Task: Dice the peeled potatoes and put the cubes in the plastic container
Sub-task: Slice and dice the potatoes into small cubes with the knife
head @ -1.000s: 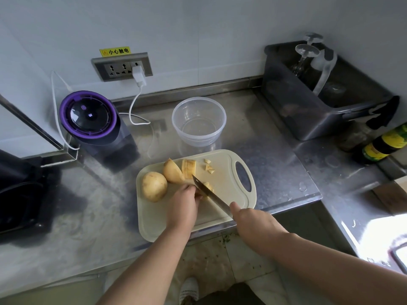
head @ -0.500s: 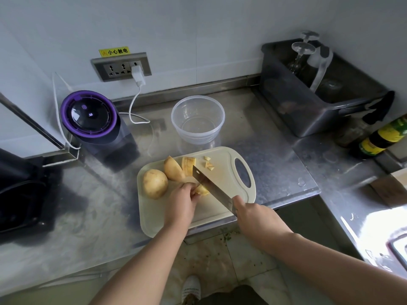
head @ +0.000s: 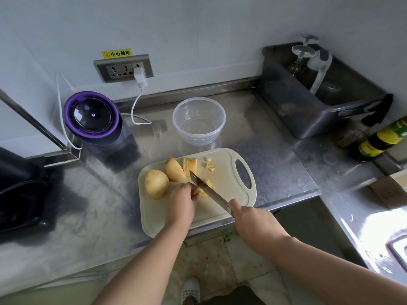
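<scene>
Head view, left hand (head: 181, 203) pinching pale-yellow potato piece (head: 200, 192), right hand (head: 253, 221) fingers (head: 234, 205) gripping knife (head: 211, 194), small cubes (head: 209, 165) at one o'clock.

My left hand (head: 181, 202), fingers (head: 191, 190) curled, holds a potato piece (head: 202, 192) just left of the knife (head: 217, 200); my right hand (head: 253, 221) grips the knife's handle, forearms reaching forward.
</scene>
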The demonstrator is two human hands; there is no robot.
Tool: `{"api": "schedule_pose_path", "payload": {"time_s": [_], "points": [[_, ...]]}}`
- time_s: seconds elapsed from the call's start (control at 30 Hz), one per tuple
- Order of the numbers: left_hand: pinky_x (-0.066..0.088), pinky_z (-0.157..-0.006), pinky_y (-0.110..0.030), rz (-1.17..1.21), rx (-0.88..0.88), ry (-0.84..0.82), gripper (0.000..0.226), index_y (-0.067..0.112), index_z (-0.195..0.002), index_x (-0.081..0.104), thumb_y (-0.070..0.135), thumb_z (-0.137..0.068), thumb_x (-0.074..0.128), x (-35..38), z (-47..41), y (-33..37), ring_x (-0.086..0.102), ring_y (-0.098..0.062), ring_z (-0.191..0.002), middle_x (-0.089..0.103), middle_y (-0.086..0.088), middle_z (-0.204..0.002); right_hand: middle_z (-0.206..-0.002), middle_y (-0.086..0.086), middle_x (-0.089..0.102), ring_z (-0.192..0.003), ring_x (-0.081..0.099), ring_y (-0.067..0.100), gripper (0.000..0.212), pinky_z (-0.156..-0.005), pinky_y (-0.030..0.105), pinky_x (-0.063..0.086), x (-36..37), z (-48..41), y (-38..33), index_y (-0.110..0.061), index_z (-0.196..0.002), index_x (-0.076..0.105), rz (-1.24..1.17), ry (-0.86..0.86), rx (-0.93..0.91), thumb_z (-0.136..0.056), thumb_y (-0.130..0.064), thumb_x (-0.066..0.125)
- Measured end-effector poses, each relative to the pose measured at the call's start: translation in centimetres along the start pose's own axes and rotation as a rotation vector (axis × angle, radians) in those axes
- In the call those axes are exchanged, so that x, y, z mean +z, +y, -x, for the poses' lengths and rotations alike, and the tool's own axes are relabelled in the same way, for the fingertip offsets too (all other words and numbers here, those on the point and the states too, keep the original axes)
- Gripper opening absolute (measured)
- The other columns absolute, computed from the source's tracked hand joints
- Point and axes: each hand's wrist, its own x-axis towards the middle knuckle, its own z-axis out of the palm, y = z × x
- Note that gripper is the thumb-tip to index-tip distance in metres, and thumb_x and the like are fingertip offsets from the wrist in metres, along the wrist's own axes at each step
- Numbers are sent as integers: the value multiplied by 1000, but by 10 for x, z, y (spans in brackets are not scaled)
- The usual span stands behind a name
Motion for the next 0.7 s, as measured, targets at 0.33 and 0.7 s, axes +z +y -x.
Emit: {"api": "schedule_pose_path", "payload": {"time_s": [0.33,0.7], "points": [[45,-79,-24,4,20,31,11,12,-101,66,19,-92,63,1,2,1,63,-18,-97,69,-1,-103,-68,0,45,-51,37,14,37,-43,25,29,0,0,1,-20,-120,32,-3,2,-9,-91,4,38],[44,-80,-23,-6,48,35,11,11,-98,70,15,-91,63,3,-1,-2,62,-18,-95,68,-2,-103,-68,1,42,-53,38,13,44,-44,23,28,-4,-1,-4,-16,-130,30,-4,-81,-39,-92,5,39]]}}
